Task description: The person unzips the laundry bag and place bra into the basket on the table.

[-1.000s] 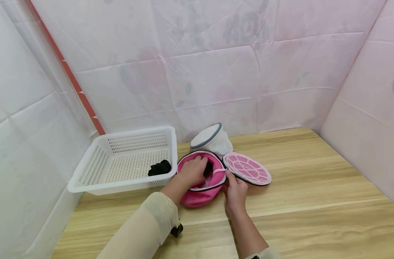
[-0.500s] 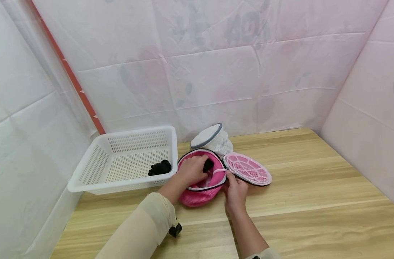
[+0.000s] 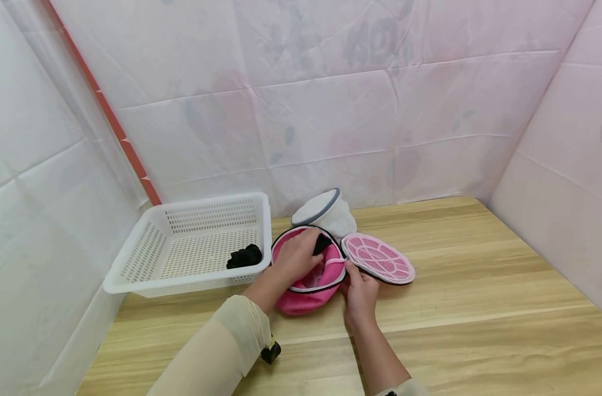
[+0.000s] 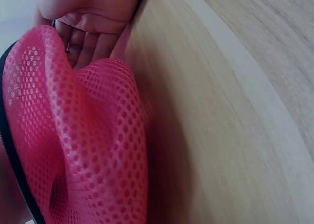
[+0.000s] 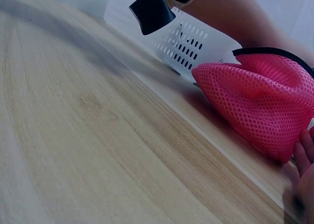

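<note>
In the head view a pink mesh laundry bag [image 3: 306,302] stands on the table with its round lid [image 3: 378,258] folded open to the right. My left hand [image 3: 297,256] is inside the bag's mouth and holds a black piece of cloth [image 3: 322,243], which shows beyond its fingers near the far rim; the fingertips are hidden. At the bag's right rim, my right hand [image 3: 361,294] pinches the edge beside the lid's hinge. The left wrist view shows the bag's mesh side [image 4: 103,140] with the right hand [image 4: 93,18] behind it.
A white plastic basket [image 3: 187,283] stands at the left, touching or very near the bag, with a black cloth bundle [image 3: 245,257] inside. Behind the bag lies a white mesh bag [image 3: 338,220] with a grey rim. Sheet-covered walls surround the wooden table [image 3: 459,308].
My left hand has risen slightly within the bag's mouth, and the black cloth has come up with it toward the far right rim. My right hand keeps its place on the rim.
</note>
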`<state>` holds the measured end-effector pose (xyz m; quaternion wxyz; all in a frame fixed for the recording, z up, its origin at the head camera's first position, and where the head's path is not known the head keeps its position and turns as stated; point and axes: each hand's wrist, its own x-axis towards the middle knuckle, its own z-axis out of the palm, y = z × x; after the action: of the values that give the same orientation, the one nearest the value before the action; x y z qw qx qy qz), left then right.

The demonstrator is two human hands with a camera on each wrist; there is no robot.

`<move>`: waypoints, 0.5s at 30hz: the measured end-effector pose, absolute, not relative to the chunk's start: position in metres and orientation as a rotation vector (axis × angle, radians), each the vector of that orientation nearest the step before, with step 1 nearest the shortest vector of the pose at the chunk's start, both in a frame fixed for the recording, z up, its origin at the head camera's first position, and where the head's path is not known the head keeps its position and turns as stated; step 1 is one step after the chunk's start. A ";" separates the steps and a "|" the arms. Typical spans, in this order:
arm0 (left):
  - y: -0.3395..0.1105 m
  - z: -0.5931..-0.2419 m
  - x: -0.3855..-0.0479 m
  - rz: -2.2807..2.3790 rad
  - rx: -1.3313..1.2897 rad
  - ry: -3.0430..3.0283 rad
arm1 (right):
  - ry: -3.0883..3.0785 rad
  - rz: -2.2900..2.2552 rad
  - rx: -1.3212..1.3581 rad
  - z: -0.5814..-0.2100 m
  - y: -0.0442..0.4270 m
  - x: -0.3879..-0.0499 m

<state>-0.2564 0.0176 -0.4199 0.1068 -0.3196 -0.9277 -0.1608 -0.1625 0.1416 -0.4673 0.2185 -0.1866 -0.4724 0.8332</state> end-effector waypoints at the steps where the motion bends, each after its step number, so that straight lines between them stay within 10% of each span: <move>1: 0.019 -0.419 -0.256 -0.488 -0.945 -2.731 | -1.306 2.305 -0.517 -0.467 0.142 -0.163; 15: 0.024 -0.406 -0.250 -0.607 -0.982 -2.625 | -1.326 2.309 -0.525 -0.466 0.143 -0.161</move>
<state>-0.2502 0.0239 -0.4059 0.1367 -0.3392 -0.9068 -0.2098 -0.1614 0.1427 -0.4655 0.2121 -0.1889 -0.4774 0.8315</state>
